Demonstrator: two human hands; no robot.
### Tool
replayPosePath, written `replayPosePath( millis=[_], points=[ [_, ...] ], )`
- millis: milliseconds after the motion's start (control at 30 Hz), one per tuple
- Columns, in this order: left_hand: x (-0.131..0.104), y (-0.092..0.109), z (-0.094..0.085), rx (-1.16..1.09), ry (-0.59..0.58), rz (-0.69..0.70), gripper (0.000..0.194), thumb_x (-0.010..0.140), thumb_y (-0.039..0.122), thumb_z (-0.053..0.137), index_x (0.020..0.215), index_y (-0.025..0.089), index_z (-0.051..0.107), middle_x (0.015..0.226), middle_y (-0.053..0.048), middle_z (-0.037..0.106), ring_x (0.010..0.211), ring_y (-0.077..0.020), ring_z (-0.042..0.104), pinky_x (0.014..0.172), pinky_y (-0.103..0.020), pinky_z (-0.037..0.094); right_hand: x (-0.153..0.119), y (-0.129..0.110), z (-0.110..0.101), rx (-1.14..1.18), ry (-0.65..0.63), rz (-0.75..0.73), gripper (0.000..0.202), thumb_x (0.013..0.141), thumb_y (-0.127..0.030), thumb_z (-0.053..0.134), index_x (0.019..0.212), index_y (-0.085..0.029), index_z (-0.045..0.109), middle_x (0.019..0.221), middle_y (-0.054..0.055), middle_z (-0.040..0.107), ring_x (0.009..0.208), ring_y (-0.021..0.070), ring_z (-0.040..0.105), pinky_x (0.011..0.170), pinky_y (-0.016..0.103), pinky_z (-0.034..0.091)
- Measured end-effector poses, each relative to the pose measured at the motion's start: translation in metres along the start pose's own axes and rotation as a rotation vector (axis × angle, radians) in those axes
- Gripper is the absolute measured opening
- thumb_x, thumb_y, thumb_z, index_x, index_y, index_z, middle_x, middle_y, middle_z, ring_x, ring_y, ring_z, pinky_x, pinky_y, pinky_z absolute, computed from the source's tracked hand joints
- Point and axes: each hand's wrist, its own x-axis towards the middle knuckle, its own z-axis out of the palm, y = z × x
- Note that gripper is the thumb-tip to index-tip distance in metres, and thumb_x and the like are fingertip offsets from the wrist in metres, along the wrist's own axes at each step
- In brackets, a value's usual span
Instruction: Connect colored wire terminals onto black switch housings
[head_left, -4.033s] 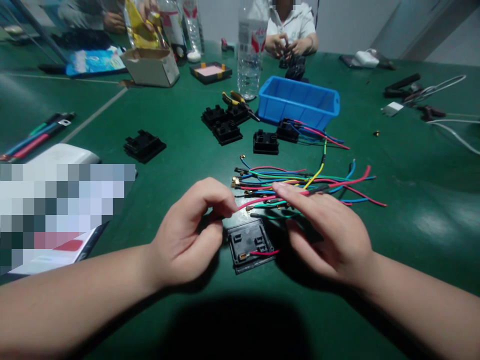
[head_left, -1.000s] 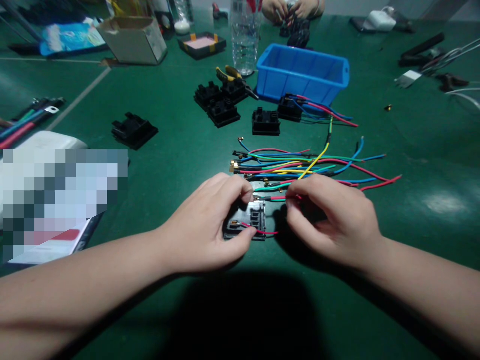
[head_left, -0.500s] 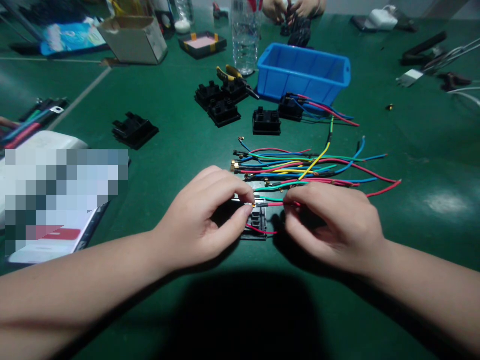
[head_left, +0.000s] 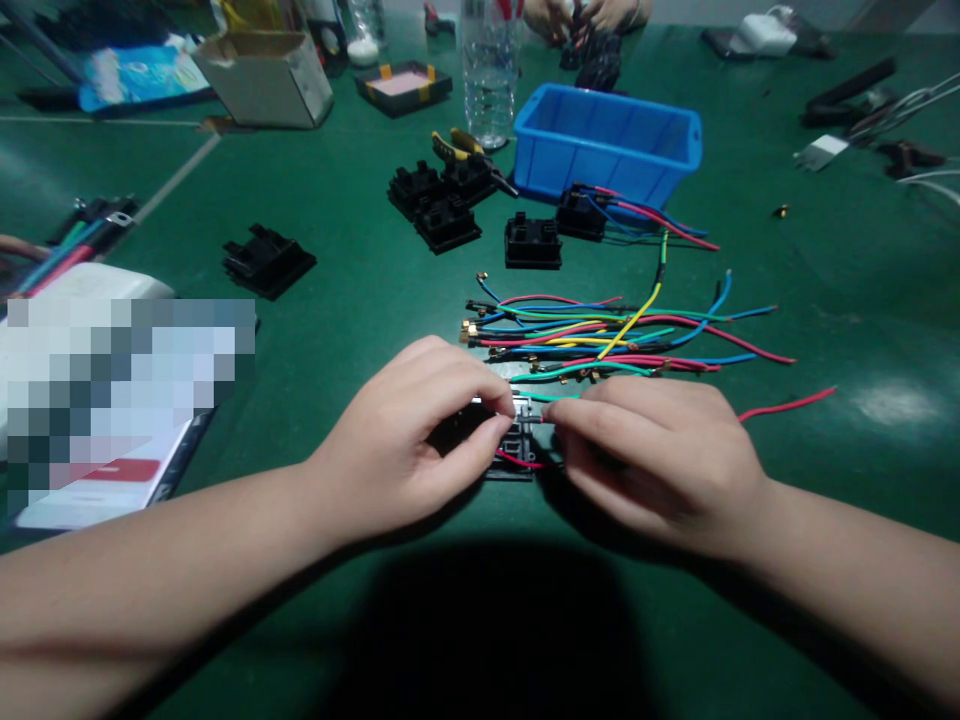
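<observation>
One red wire (head_left: 787, 402), its left end over the black housing (head_left: 519, 440), is pinched by the left hand (head_left: 420, 420) and right hand (head_left: 667, 455), their fingertips nearer than half a second ago. Its long axis runs sideways, free end pointing right.

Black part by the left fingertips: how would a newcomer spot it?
On the green table, look nearer than the wire pile: the black part is there. Unlike the other black parts, farther back, it is partly hidden by the left hand.

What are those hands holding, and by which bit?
A red wire: left hand pinching one end, right hand gripping it near the dark sleeve.
</observation>
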Motion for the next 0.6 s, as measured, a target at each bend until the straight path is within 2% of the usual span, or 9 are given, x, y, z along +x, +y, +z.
replayPosePath(
  millis=[300, 433, 600],
  points=[
    [-0.0004, 0.0007, -0.0007, 0.001, -0.033, -0.004, 0.006, 0.089, 0.010, 0.059, 0.089, 0.011, 0.065, 0.085, -0.004, 0.068, 0.084, -0.0136, 0.058, 0.082, -0.028, 0.044, 0.0010, -0.0017, -0.0010, -0.018, -0.014, 0.001, 0.016, 0.092, -0.017, 0.054, 0.094, -0.012, 0.068, 0.067, 0.003, 0.060, 0.058, 0.0131, 0.048, 0.054, 0.028, 0.035],
    [-0.0001, 0.0005, -0.0004, -0.002, -0.037, -0.007, 0.006, 0.089, 0.010, 0.060, 0.089, 0.012, 0.066, 0.085, -0.004, 0.068, 0.085, -0.0136, 0.059, 0.082, -0.028, 0.044, 0.0003, -0.0021, -0.0013, -0.025, -0.014, 0.001, 0.016, 0.092, -0.017, 0.054, 0.096, -0.012, 0.069, 0.068, 0.003, 0.060, 0.057, 0.0136, 0.048, 0.054, 0.029, 0.035],
    [0.0005, 0.0009, 0.0003, -0.002, -0.044, -0.004, 0.006, 0.089, 0.010, 0.060, 0.089, 0.011, 0.066, 0.084, -0.004, 0.068, 0.084, -0.0135, 0.058, 0.082, -0.028, 0.043, 0.0001, -0.0030, -0.0015, -0.019, -0.006, 0.008, 0.015, 0.091, -0.016, 0.054, 0.089, -0.014, 0.069, 0.065, 0.002, 0.058, 0.057, 0.0131, 0.048, 0.055, 0.028, 0.036]
  ],
)
